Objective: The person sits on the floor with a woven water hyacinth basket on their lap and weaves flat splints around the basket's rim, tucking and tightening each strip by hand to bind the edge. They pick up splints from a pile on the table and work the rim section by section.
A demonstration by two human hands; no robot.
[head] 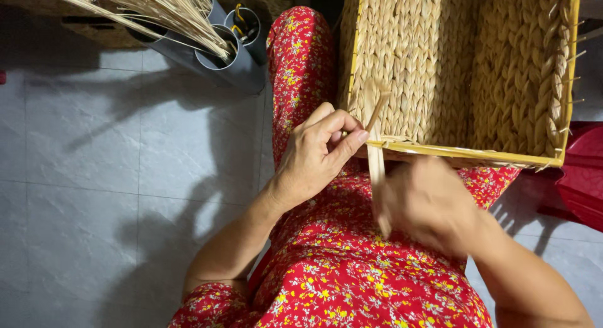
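1. Pinching a flat pale straw strand (375, 153) at centre frame, the left hand (317, 153) grips beside the rectangular woven straw basket's yellow-framed rim (465, 153).
2. The right hand (427, 202), blurred, closes around the strand's lower end.
3. Grey tubes (232, 58) stand upper left.

The basket (465, 70) is rough braided straw-like fibre on a smooth yellow frame, the strip (375, 158) flat, matt and pale (same fibre, it seems), the dress (352, 265) soft printed cloth, the tubes (235, 58) smooth grey plastic, the floor (94, 177) faintly glossy tile.
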